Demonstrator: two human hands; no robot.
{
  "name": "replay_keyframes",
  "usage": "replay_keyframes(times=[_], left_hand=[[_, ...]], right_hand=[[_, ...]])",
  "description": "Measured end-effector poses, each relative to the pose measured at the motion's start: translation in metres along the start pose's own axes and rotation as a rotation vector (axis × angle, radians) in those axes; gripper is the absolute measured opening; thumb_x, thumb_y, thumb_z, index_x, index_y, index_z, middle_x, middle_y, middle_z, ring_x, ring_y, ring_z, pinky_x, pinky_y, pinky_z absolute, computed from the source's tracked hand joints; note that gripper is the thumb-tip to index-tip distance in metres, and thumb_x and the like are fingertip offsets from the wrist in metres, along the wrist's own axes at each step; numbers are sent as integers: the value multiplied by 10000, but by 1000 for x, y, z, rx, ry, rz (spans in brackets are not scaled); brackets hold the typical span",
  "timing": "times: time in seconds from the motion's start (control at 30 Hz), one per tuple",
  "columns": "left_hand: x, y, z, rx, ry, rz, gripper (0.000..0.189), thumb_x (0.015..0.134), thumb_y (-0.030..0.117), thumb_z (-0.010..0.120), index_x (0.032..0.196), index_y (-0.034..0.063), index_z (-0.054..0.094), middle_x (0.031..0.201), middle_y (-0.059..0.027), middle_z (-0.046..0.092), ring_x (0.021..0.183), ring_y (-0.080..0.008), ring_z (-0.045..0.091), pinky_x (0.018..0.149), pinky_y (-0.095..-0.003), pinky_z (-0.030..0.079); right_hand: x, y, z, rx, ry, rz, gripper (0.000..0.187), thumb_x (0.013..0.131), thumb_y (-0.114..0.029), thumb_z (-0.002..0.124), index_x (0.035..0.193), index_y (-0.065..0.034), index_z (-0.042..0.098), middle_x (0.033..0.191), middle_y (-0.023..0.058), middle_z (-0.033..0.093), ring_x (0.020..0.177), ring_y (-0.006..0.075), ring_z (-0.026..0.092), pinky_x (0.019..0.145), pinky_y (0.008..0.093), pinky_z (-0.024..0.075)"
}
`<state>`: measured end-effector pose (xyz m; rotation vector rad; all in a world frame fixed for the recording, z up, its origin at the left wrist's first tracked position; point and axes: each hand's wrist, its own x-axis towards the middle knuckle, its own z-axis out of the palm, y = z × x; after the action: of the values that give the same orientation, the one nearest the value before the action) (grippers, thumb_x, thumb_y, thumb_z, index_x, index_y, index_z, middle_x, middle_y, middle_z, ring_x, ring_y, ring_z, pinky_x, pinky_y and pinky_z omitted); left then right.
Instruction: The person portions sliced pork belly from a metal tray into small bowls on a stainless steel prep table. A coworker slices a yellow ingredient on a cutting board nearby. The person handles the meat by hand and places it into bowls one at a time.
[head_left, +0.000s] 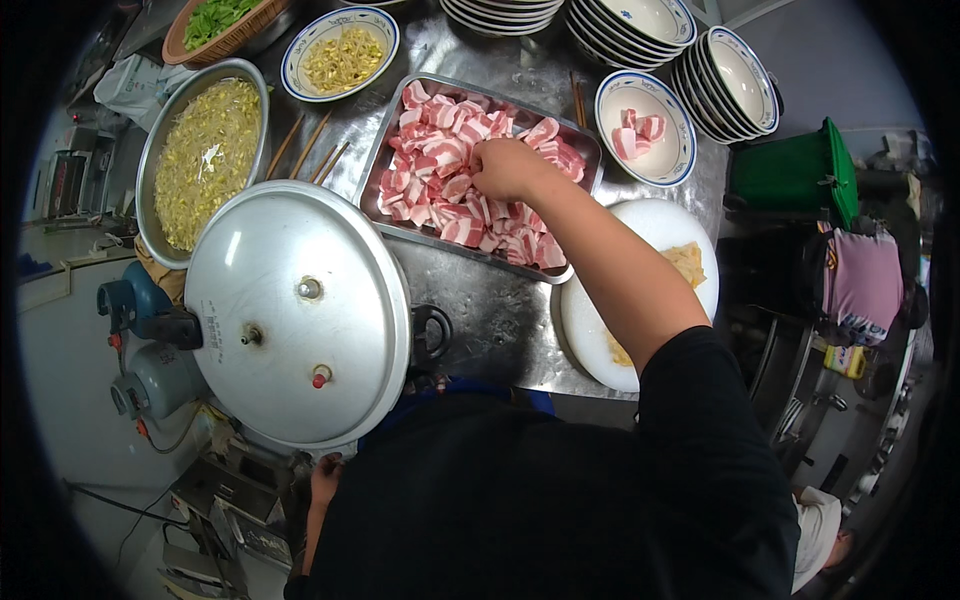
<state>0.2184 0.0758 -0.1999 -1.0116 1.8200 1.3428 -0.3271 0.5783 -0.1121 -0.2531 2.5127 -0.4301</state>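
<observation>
A steel tray (390, 225) full of raw sliced pork belly (442, 161) lies on the metal table. My right hand (502, 171) reaches into the meat with its fingers curled down, and their tips are hidden, so a grip cannot be made out. Right of the tray, a white bowl with a blue rim (615, 97) contains several pork pieces (637, 135). My left hand (326, 472) hangs low at my side, just below a large aluminium pressure cooker (277, 285); its fingers are small and dark in view.
Bean sprouts fill an oval metal basin (261, 127) and a patterned bowl (390, 45). Chopsticks (304, 150) lie between basin and tray. Bowls stand in stacks (739, 82) at the back. My forearm crosses a round white cutting board (592, 330). A green bin (787, 172) stands right.
</observation>
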Motion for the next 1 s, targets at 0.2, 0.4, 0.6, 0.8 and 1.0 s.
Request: replay_keyframes(times=[0.2,0.4,0.6,0.8,1.0], left_hand=[[2,4,-3,100,38,-25,277,995,65,637,1264,6,616,1181,-111,703,1103,-192,668,942,-327,501],[7,-6,-12,-35,5,-26,285,988,76,648,1262,3,618,1177,-127,703,1107,-197,671,950,-324,499],[-4,13,-4,195,60,-109,272,990,80,641,1250,2,627,1161,-129,709,1096,-198,675,946,-328,501],[4,19,-3,126,10,-19,274,985,85,650,1249,14,634,1139,-123,713,1071,-193,672,936,-326,500],[7,29,-8,256,36,9,292,985,92,654,1266,13,637,1130,-114,716,1050,-189,671,922,-329,501]], right_hand=[[1,-9,14,53,37,27,325,838,-251,697,1040,-5,761,1099,225,731,1045,372,711,911,462,566],[-8,6,12,326,137,-103,348,831,-259,754,1048,12,742,997,192,745,908,324,726,806,415,573],[-55,26,-8,897,202,-168,182,821,-39,778,995,-37,725,905,15,699,837,107,642,760,275,524],[-92,41,-18,925,488,-349,194,807,43,739,992,-14,736,1078,51,679,975,138,652,869,286,531],[-118,59,-19,1076,503,-320,280,862,69,703,1132,-7,693,1118,56,687,1016,128,648,905,268,524]])
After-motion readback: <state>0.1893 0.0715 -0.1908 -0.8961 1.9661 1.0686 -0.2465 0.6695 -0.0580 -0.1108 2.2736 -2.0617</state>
